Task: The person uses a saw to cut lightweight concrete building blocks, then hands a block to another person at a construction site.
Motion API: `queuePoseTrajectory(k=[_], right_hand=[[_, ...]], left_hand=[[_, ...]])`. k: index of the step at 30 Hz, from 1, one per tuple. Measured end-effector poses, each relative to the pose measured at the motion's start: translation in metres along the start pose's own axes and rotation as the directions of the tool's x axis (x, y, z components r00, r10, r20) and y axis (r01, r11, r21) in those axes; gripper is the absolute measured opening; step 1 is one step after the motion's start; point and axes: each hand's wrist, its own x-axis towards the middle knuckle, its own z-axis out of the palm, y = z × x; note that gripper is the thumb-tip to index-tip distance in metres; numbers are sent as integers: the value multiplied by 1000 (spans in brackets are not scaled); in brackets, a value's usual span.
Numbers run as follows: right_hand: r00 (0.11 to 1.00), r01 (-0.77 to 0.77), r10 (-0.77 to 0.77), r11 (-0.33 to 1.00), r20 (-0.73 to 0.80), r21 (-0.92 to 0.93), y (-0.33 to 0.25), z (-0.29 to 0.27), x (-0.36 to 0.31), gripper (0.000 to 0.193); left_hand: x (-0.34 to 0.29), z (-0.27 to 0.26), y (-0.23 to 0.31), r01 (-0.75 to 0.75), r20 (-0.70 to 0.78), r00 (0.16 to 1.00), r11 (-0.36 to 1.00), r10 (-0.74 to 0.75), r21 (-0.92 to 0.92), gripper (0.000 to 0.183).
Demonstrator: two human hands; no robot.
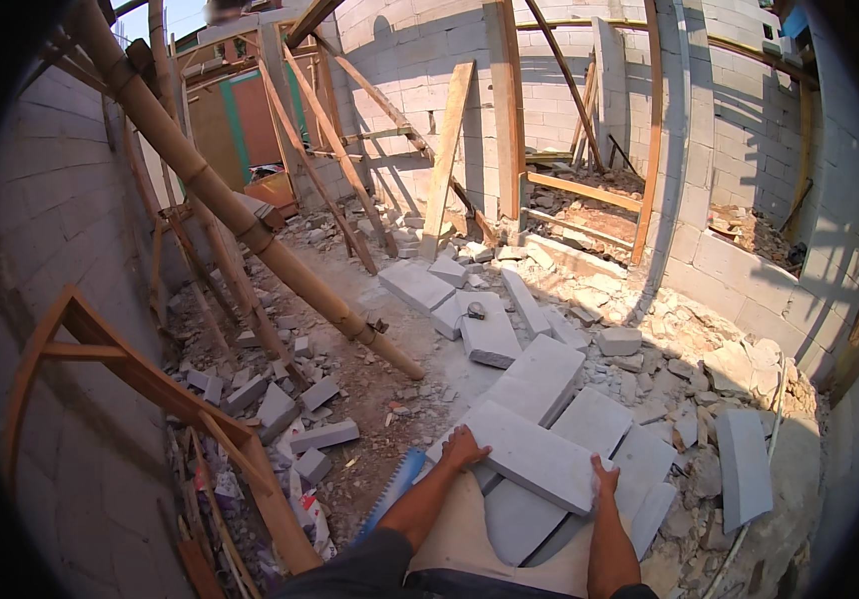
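Note:
A long pale grey aerated concrete block [529,457] lies crosswise in front of me, between my two hands. My left hand [464,449] grips its left end, with the fingertips over the far edge. At the other end my right hand [604,475] presses against the short side, thumb and fingers round the corner. More grey blocks lie flat beneath and beside it, including one just beyond [537,377] and one to its right [645,467]. A blue-edged toothed saw blade [394,487] rests by my left forearm.
A small round dark object [476,310] sits on a block farther off. A bamboo pole [280,258] slants down from the upper left. To the left stands a wooden frame [150,384]; block offcuts [278,409] and rubble [709,399] cover the ground. Block walls [409,100] enclose the area.

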Motion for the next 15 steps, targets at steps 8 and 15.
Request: queuePoseTrajectory(k=[8,15], right_hand=[[999,24,-27,994,24,106,2,-7,13,89],[998,57,-57,998,34,3,14,-20,-17,82]], left_hand=[[6,21,-3,-60,-137,990,990,42,-127,120],[-4,24,-28,-143,-251,964,972,93,-189,119]])
